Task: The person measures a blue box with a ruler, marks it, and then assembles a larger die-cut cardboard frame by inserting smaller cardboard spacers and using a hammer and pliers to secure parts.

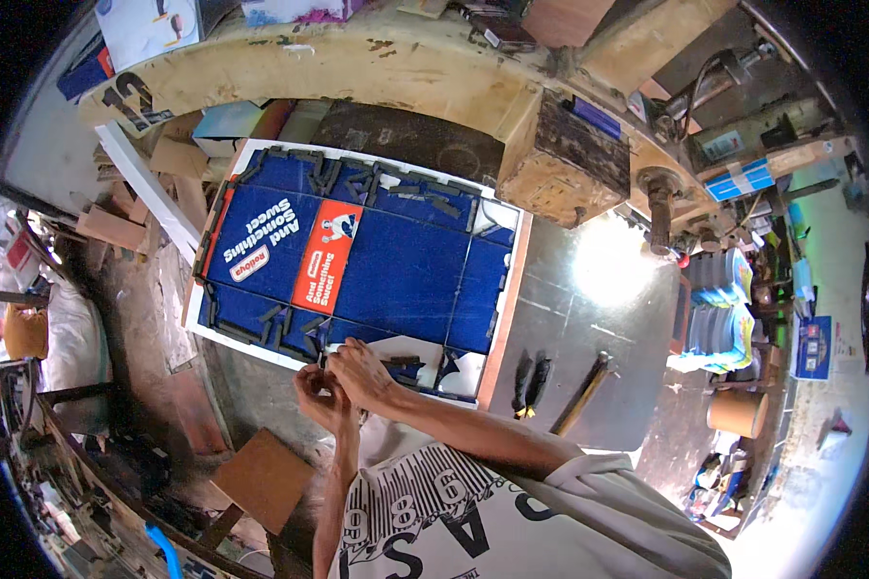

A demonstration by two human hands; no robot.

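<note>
The blue sheet [406, 261] extends up and to the right from the fingers, its long axis running left to right with the right end slightly lower; the right hand [359, 372] is nearer, reaching over the sheet's lower edge, while the left hand [324, 398] sits just below that edge. The fingertips of both hands meet there, but whether they are clamped on something small I cannot tell. The sheet looks smooth and flat, crossed by straight lines, with a glossy red panel [326, 261] left of its middle. Short, matt dark strips [330, 179], straight and narrow, lie in clusters along its margins. Right of the sheet, on a dull grey tabletop [589, 328], rest a wooden-handled hammer [579, 397] and a slim black-handled tool [539, 381]
</note>
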